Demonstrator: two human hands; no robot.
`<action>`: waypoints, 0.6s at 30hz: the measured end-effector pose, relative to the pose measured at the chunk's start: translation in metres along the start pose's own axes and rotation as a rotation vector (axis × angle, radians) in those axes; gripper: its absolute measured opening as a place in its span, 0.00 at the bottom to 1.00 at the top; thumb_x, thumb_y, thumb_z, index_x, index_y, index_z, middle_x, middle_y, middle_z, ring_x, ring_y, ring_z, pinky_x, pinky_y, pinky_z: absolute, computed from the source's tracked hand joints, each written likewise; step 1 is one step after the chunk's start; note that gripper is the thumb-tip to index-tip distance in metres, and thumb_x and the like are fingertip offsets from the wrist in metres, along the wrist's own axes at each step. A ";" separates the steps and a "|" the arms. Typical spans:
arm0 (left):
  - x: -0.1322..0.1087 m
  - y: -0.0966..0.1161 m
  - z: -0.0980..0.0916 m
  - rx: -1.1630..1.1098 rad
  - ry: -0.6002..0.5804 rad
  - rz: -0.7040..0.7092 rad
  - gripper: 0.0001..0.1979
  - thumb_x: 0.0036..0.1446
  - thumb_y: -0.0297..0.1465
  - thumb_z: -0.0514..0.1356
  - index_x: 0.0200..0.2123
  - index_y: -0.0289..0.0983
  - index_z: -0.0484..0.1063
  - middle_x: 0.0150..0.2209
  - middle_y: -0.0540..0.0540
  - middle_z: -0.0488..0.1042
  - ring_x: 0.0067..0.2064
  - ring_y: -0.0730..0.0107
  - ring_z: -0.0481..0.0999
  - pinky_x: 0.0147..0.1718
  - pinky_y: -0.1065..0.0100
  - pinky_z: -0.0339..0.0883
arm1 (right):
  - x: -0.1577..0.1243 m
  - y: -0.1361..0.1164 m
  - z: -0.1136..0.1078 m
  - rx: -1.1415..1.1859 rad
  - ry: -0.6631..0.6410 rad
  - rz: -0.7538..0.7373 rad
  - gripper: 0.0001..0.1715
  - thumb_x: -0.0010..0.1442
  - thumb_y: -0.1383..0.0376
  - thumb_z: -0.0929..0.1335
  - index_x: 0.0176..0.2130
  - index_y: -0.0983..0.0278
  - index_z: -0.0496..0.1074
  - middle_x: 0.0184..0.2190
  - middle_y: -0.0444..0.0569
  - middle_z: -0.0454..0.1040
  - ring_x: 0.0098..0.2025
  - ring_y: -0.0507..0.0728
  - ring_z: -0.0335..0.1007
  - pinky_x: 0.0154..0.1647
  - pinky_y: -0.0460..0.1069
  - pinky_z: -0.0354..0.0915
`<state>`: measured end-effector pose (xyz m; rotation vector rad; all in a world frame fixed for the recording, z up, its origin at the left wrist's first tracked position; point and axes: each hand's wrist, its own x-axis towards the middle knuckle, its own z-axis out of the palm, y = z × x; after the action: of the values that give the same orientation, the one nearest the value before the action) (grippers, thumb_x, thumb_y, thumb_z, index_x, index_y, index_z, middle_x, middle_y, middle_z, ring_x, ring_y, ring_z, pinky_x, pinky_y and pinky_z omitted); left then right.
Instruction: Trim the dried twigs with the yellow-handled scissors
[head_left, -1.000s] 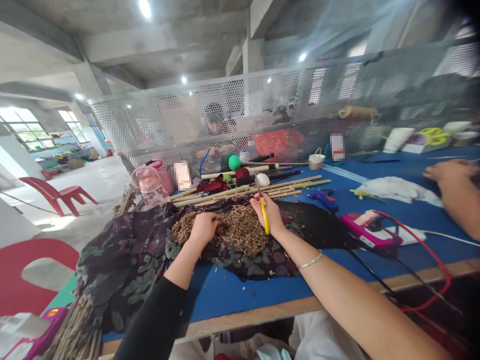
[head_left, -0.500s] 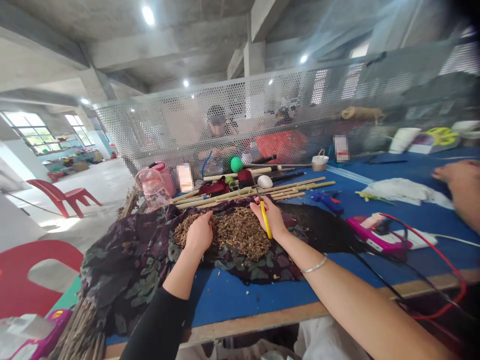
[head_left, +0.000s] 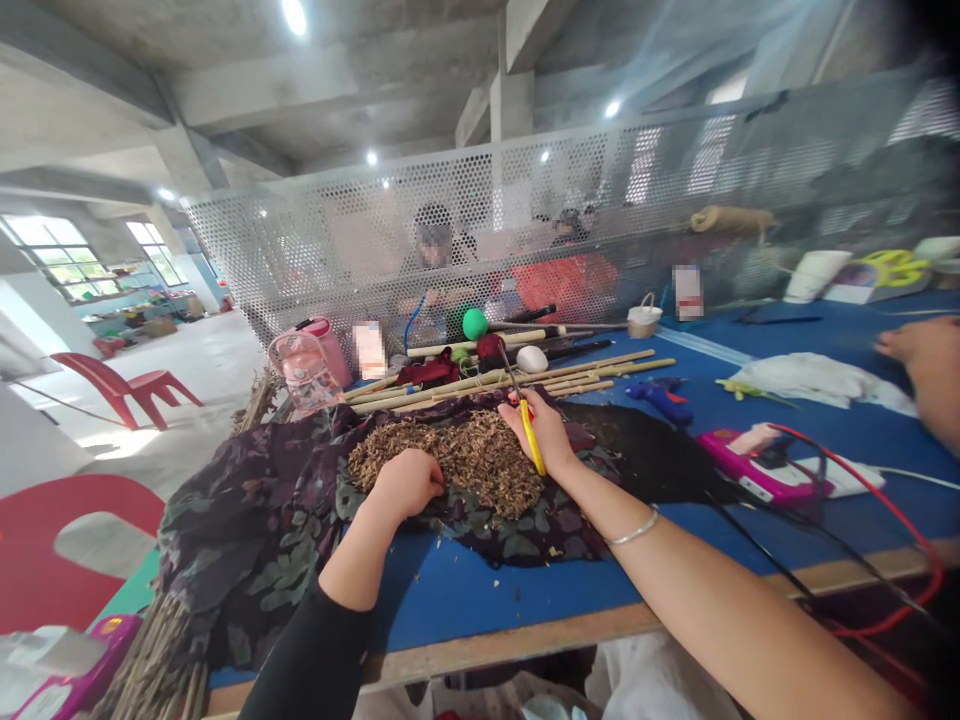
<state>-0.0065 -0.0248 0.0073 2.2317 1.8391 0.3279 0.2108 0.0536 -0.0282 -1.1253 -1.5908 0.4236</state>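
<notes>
A heap of small brown dried plant pieces (head_left: pixel 487 450) lies on a dark floral cloth (head_left: pixel 255 520) spread over the table. My left hand (head_left: pixel 409 482) rests at the near edge of the heap, fingers curled in and thumb side turned right; whatever they pinch, if anything, is hidden. At the heap's right side, my right hand (head_left: pixel 547 435) is closed around yellow-handled scissors (head_left: pixel 532 435), whose dark, thin blades point up and away. Bamboo sticks (head_left: pixel 577 384) lie just beyond both hands.
A blue glue gun (head_left: pixel 664 400) and a pink-and-white power strip (head_left: pixel 757 465) with cables are on the right. Another person's hand (head_left: pixel 919 360) reaches in at the right edge. A perforated metal screen (head_left: pixel 315 250) stands behind. Bundled dry stalks (head_left: pixel 161 650) lie at the left.
My left hand has drawn back from the top of the heap toward its near edge and slightly right. My right hand with the scissors stays nearly in place.
</notes>
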 end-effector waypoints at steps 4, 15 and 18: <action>0.001 -0.004 -0.002 -0.153 0.014 0.071 0.05 0.41 0.30 0.60 0.22 0.41 0.77 0.24 0.48 0.77 0.26 0.69 0.72 0.28 0.72 0.61 | 0.000 -0.001 -0.001 -0.015 -0.008 -0.004 0.25 0.52 0.49 0.64 0.42 0.64 0.67 0.29 0.49 0.73 0.28 0.54 0.67 0.31 0.48 0.62; 0.015 0.000 0.009 -0.819 0.178 -0.194 0.10 0.44 0.36 0.61 0.26 0.34 0.73 0.19 0.50 0.71 0.19 0.77 0.66 0.20 0.74 0.60 | -0.003 -0.006 -0.003 -0.142 -0.034 -0.029 0.23 0.52 0.52 0.65 0.43 0.64 0.66 0.30 0.49 0.73 0.27 0.54 0.67 0.31 0.48 0.62; 0.019 0.004 0.014 -1.202 0.229 -0.256 0.12 0.39 0.34 0.65 0.26 0.33 0.71 0.21 0.50 0.71 0.22 0.78 0.69 0.24 0.75 0.64 | -0.006 -0.016 -0.006 -0.230 -0.079 -0.091 0.26 0.51 0.52 0.66 0.46 0.64 0.66 0.31 0.49 0.73 0.28 0.55 0.67 0.32 0.49 0.63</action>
<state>0.0053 -0.0076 -0.0041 1.1415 1.3478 1.2555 0.2094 0.0393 -0.0173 -1.2148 -1.7864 0.2317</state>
